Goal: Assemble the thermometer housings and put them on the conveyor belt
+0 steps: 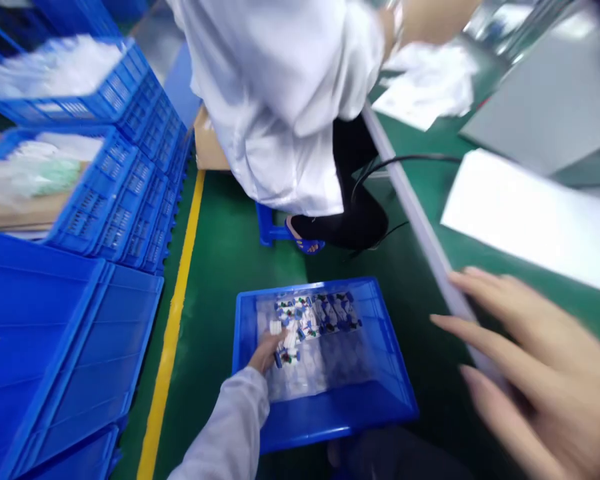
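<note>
Below me a blue plastic bin (337, 421) holds rows of small white assemblies (330, 313) with blue ends and green bits, lying on a pale liner. My left hand (266, 351) reaches into the bin's left side, its fingers closed around a small white ribbed part (276, 327). The fingertips are partly hidden among the assemblies, so the exact grip is hard to see. Large and blurred at the right, my right hand (540, 373) is open with its fingers spread, holding nothing. It appears over the pale edge strip (420, 230) of the green worktable.
A seated person in a white coat (280, 100) is straight ahead, one arm over the worktable. Stacked blue crates (130, 193) with bagged goods line the left. White paper (530, 213), a grey panel (550, 100) and a black cable (425, 158) occupy the worktable.
</note>
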The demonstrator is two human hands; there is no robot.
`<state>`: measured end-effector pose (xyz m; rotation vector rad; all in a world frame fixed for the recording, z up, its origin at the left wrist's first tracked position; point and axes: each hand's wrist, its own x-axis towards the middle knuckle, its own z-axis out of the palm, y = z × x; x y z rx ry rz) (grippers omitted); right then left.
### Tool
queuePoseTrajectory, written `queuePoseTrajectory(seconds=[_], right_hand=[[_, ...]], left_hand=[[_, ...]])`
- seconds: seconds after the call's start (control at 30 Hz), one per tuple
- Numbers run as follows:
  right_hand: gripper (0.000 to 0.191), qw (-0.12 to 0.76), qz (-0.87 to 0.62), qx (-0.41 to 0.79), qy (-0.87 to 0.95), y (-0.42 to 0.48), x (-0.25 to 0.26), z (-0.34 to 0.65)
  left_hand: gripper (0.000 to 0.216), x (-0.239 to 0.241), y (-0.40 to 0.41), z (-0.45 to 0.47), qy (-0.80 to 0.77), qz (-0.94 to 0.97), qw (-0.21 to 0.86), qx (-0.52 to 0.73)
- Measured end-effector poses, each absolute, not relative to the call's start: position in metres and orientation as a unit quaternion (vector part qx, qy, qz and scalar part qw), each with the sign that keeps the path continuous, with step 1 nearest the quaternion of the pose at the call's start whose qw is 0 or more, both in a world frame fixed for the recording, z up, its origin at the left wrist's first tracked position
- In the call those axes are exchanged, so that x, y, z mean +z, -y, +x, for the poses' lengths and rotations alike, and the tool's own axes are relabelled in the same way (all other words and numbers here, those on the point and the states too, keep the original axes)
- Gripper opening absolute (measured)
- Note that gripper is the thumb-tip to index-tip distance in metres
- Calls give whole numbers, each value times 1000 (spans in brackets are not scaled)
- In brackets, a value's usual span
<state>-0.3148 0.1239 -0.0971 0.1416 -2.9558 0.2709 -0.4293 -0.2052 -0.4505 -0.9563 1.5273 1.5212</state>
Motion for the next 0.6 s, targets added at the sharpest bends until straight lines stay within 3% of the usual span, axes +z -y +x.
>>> queuePoseTrajectory(seconds=[0.13,0.23,0.33,0.47,0.6], right_hand=[[38,133,98,77,983,-109,-86,-329],[37,149,62,175,971,-100,-86,-333],[34,193,17,251,948,-75,-78,-318],[43,215,-51,315,923,-41,-63,-244],[55,154,-210,537,802,-68,-33,-125]], left_hand=[[31,-355,207,-386,-596,-300,355,655],[58,-278,217,-368,-612,-245,312,684],[72,-197,219,-361,-636,-176,277,699],[68,-93,183,-340,-653,-40,271,706],[52,-22,106,-292,-639,108,348,678]])
